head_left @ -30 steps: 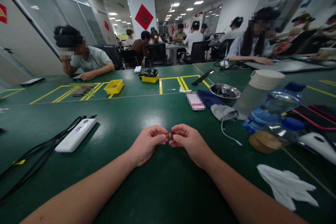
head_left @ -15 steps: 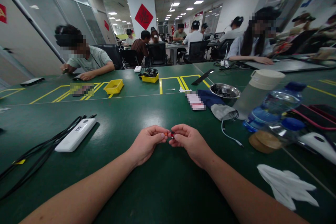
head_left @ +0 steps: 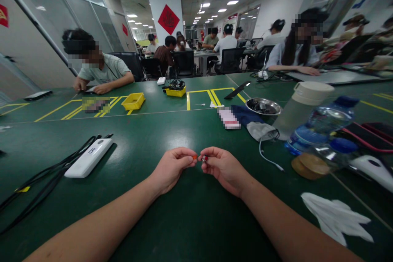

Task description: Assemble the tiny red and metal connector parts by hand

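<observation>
Above the middle of the green table [head_left: 190, 221], my left hand [head_left: 175, 168] pinches a small orange piece [head_left: 194, 157] between thumb and fingers. Close to its right, my right hand [head_left: 225, 168] is closed on a tiny red, black and silvery piece [head_left: 204, 159]. A narrow gap parts the fingertips of the two hands. Both pieces are partly covered by fingers and too small for their exact kind to show.
A white power bank [head_left: 89, 159] and black cables [head_left: 58, 176] lie at left. Yellow trays [head_left: 134, 101] stand farther back. At right are a metal bowl [head_left: 263, 108], a cloth pouch [head_left: 258, 129], bottles [head_left: 322, 123] and white tissue [head_left: 336, 217]. People sit across the table.
My hands have drawn slightly apart at the fingertips. The right hand has turned a little, and more of the red and silvery piece shows. Across the table, the person at left has shifted a hand.
</observation>
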Motion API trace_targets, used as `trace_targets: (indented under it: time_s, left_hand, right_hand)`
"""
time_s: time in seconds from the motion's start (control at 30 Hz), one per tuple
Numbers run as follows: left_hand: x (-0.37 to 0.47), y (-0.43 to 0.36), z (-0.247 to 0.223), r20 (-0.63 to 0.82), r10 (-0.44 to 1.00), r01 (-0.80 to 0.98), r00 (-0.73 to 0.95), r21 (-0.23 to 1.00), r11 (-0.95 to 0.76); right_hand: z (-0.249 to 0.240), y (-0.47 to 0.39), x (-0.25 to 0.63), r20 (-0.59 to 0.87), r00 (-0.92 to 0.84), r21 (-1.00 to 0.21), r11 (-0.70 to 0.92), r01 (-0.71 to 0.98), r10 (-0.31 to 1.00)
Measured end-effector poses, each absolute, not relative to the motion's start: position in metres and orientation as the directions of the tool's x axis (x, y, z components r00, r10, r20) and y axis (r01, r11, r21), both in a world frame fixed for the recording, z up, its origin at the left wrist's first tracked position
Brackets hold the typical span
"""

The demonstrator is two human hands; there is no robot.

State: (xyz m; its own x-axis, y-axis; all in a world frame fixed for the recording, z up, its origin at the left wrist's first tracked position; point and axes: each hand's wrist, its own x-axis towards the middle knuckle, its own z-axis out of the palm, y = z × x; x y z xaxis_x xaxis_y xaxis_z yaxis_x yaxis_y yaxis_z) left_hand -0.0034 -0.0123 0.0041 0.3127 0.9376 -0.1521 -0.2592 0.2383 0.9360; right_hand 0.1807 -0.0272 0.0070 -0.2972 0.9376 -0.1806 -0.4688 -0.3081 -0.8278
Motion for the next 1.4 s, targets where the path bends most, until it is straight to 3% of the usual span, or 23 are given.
trace_targets:
  time_s: [0.43, 0.73, 1.4]
  left_hand:
    - [-0.0023, -0.0146, 0.0059, -0.108, 0.932, -0.237, 0.347, 0.951, 0.199]
    - [-0.0040, -0.0130, 0.0051, -0.160, 0.918, -0.259, 0.363, 0.929, 0.264]
    - [-0.0036, -0.0139, 0.0071, -0.133, 0.918, -0.243, 0.373, 0.941, 0.236]
  right_hand:
    - [0.0132, -0.0309, 0.1788, -0.201, -0.284, -0.882, -0.299, -0.365, 0.938]
    - [0.0078, -0.0287, 0.1808, -0.195, -0.260, -0.880, -0.286, -0.379, 0.946]
    - [0.0118, -0.0296, 0.1789, -0.197, -0.206, -0.916, -0.255, -0.311, 0.958]
